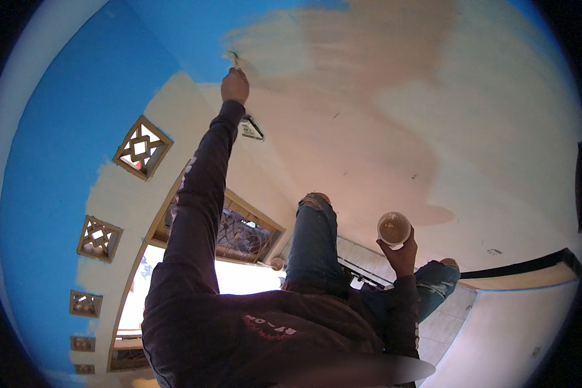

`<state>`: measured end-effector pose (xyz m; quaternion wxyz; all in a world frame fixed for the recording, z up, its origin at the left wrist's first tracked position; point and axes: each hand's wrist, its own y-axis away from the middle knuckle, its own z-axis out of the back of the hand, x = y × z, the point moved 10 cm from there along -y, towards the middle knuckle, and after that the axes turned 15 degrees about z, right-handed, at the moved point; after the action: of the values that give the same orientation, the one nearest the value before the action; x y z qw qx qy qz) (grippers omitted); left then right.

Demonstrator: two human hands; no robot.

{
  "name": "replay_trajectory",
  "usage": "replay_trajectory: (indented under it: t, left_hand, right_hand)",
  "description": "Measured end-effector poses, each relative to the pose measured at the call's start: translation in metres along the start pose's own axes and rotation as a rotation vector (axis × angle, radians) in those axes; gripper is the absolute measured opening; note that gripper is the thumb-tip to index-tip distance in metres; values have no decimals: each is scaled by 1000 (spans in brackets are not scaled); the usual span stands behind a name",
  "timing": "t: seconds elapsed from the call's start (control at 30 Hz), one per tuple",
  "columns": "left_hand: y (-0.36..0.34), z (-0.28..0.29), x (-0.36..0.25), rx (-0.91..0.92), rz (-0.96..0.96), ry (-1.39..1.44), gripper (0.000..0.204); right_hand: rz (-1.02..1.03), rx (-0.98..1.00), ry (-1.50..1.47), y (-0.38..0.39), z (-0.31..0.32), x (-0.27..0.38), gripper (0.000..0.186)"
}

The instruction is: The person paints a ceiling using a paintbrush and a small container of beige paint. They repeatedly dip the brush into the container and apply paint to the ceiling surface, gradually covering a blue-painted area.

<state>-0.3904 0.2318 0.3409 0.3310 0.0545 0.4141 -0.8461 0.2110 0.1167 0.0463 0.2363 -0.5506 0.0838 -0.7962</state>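
Note:
My left arm reaches far up and out, and my left hand (235, 87) is closed round the handle of a paintbrush (233, 59). The brush's bristle end is at the wall, where pale cream paint (271, 48) borders bright blue paint (194, 35). Lower and to the right, my right hand (403, 257) grips a round tub of paint (394, 229) from below and the side. Beige-brown liquid shows inside the tub. Much of the wall (343, 136) is coated in beige, with darker patches that look wet.
Near my left forearm is a wall socket box (252, 128). Several patterned vent blocks (143, 147) line the adjoining blue and cream wall, beside a bright doorway (249, 278) with a grille above. My jeans-clad knees (313, 239) face the wall. A dark-edged ledge (530, 264) stands at right.

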Motion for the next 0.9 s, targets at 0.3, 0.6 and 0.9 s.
replay_trajectory:
  t: [0.3, 0.6, 0.9]
  left_hand:
    - [80, 62, -29, 40, -126, 218, 24]
    - [-24, 10, 56, 10, 77, -84, 30]
    - [40, 8, -30, 91, -71, 40, 29]
  right_hand:
    - [-19, -2, 16, 2, 1, 2, 86]
    - [5, -12, -13, 1, 2, 2, 86]
    - [14, -26, 25, 1, 6, 1, 85]
